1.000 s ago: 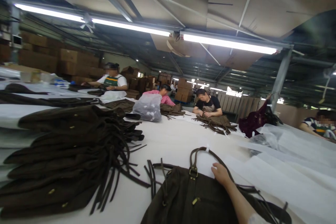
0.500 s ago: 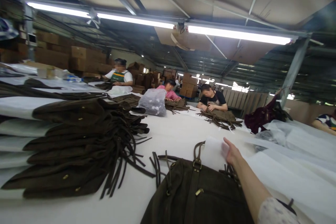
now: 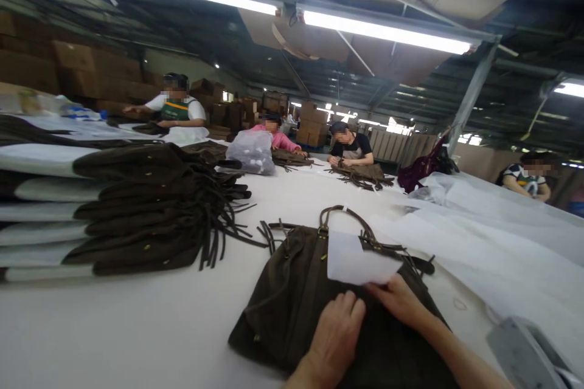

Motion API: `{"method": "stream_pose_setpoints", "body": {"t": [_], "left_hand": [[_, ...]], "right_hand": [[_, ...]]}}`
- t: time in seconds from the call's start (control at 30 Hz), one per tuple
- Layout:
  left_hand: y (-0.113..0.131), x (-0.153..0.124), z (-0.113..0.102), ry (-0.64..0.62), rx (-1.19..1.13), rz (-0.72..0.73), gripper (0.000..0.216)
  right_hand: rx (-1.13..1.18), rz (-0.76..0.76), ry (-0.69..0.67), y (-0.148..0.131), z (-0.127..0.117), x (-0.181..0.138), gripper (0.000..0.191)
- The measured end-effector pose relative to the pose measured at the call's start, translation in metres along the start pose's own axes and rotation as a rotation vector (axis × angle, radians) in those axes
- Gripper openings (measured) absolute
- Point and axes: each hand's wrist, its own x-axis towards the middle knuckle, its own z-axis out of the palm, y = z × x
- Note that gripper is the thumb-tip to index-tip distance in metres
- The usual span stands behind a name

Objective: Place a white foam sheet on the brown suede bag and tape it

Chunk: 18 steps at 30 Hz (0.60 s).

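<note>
A dark brown handbag with fringe and a looped handle lies on the white table in front of me. My right hand pinches the lower edge of a white paper sheet, which lies across the upper part of the bag. Close by on its left, my left hand rests on the bag's front with its fingers curled. Whatever those fingers may hold is hidden.
A stack of brown bags layered with white sheets stands at left. A filled clear plastic bag sits farther back. White sheeting covers the right side, near a grey object. Several people work across the table.
My right hand has drawn the white sheet back toward me over the bag. My left hand has come into view on the bag. The camera has turned right.
</note>
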Motion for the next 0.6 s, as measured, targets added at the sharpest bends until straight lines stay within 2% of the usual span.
{"method": "stream_pose_setpoints", "body": {"t": [0.13, 0.2, 0.27, 0.3, 0.4, 0.47, 0.53, 0.6], "left_hand": [[0.0, -0.021, -0.007, 0.222, -0.104, -0.176, 0.044], [-0.001, -0.027, -0.006, 0.334, -0.145, -0.169, 0.055], [-0.001, -0.031, -0.007, 0.394, -0.148, -0.14, 0.059], [-0.001, -0.032, -0.008, 0.368, -0.131, -0.128, 0.056], [0.001, -0.034, -0.016, 0.129, -0.054, -0.094, 0.028], [0.002, -0.035, -0.02, 0.009, -0.021, -0.077, 0.017], [0.001, -0.037, -0.024, -0.009, -0.015, -0.077, 0.015], [-0.001, -0.039, -0.027, -0.029, -0.017, -0.065, 0.018]], "right_hand": [[-0.644, -0.186, -0.234, -0.002, 0.016, -0.043, 0.02], [-0.793, -0.22, -0.263, -0.004, 0.023, -0.053, 0.026], [-0.888, -0.233, -0.269, -0.008, 0.028, -0.06, 0.034], [-0.925, -0.232, -0.269, -0.01, 0.031, -0.064, 0.036], [-0.971, -0.234, -0.235, -0.019, 0.037, -0.08, 0.041], [-0.936, -0.289, -0.189, -0.023, 0.039, -0.097, 0.048], [-0.883, -0.417, -0.182, -0.021, 0.041, -0.116, 0.058], [-0.853, -0.556, -0.225, -0.014, 0.047, -0.138, 0.058]]}}
